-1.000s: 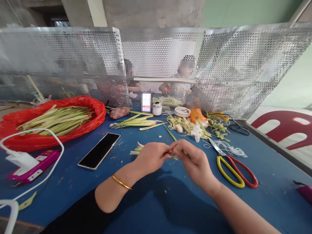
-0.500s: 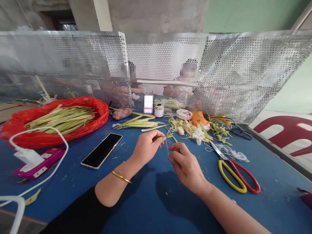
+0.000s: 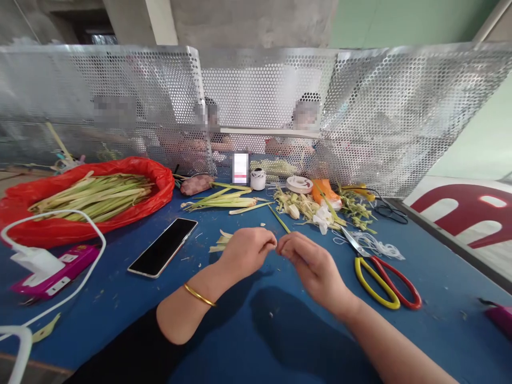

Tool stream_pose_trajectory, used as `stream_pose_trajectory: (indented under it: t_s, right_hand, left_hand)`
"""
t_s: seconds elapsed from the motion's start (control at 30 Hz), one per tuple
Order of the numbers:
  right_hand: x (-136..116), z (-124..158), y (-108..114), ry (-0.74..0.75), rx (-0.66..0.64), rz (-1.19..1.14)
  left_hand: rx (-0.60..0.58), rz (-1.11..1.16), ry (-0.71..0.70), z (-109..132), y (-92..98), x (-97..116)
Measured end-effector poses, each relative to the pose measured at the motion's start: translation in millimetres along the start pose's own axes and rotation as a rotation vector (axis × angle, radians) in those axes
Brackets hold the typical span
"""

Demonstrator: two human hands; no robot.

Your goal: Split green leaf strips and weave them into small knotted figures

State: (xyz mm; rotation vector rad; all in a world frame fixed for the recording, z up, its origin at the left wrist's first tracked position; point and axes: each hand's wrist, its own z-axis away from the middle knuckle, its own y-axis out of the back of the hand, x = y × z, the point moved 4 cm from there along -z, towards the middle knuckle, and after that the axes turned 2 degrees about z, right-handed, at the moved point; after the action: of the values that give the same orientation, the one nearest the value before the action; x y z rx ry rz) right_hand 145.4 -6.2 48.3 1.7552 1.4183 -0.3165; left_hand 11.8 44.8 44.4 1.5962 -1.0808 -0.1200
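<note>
My left hand [image 3: 246, 250] and my right hand [image 3: 310, 261] meet fingertip to fingertip over the blue table [image 3: 256, 325], both pinched shut. What sits between the fingertips is too small to make out. A gold bangle circles my left wrist. Pale leaf scraps [image 3: 222, 241] lie just beyond my left hand, and a thin green strip [image 3: 279, 219] lies beyond the fingertips. Yellow-and-red scissors [image 3: 380, 272] rest on the table right of my right hand.
A red bag of green leaf stalks [image 3: 86, 194] sits at the left. A phone [image 3: 163, 247], a pink power strip with charger [image 3: 52, 269], cut stalks [image 3: 224, 200], trimmings [image 3: 316, 205] and white string [image 3: 378, 245] lie around. A perforated metal screen [image 3: 360, 112] stands behind, with people beyond it.
Half a second ago my hands were apart with a thin strand stretched between them; now they have come back together, fingertips touching low over the table.
</note>
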Motion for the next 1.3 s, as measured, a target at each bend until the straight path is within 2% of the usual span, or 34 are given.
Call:
stream_pose_trajectory:
  t_s: [0.1, 0.2, 0.27, 0.4, 0.47, 0.57, 0.67, 0.8, 0.9, 0.97, 1.1, 1.2, 1.3]
  right_hand:
    - [15.1, -3.5, 15.3, -0.171, 0.107, -0.081]
    - [35.4, -3.9, 25.0, -0.323, 0.185, -0.159]
    - [47.3, -2.6, 24.0, -0.401, 0.187, -0.184]
    - [57.5, 2.6, 5.0, -0.486, 0.045, -0.129]
    - [52.5, 4.9, -4.6, -0.445, -0.019, -0.033]
    - [33.5, 5.9, -11.8, -0.242, -0.061, 0.176]
    - [13.9, 6.2, -11.1, -0.022, -0.030, 0.317]
    - [3.2, 5.1, -9.7, 0.103, -0.028, 0.182]
    - [2.2, 3.7, -12.8, 0.098, -0.095, 0.106]
    - [2.7, 2.5, -12.2, 0.060, -0.087, 0.089]
    - [10.4, -0.9, -1.7, -0.109, 0.036, -0.085]
    - [24.6, -2.7, 4.2, -0.301, 0.065, -0.276]
    - [41.0, -2.2, 6.7, -0.468, 0.093, -0.437]
  left_hand:
    - [-0.159, 0.159, -0.084, 1.7, -1.8, 10.1]
    - [-0.224, 0.421, -0.041, 3.2, 1.2, 18.5]
    - [-0.178, 0.562, 0.033, 2.8, 4.7, 19.3]
    - [0.016, 0.646, 0.120, -0.1, 9.9, 10.1]
    - [0.127, 0.578, 0.129, -1.1, 12.1, 3.5]
    - [0.274, 0.372, 0.155, -1.0, 16.1, -4.4]
    - [0.304, 0.194, 0.168, -1.1, 17.9, -6.6]
    - [0.221, 0.100, 0.167, -2.4, 13.9, -5.7]
    - [0.166, 0.052, 0.151, -2.1, 8.4, -5.7]
    - [0.106, 0.018, 0.111, -1.5, 3.3, -5.5]
    - [-0.040, -0.023, -0.019, 0.5, -4.4, 0.5]
    - [-0.191, 0.108, -0.118, 2.4, -4.7, 12.6]
    - [-0.235, 0.360, -0.021, 2.5, 2.2, 18.6]
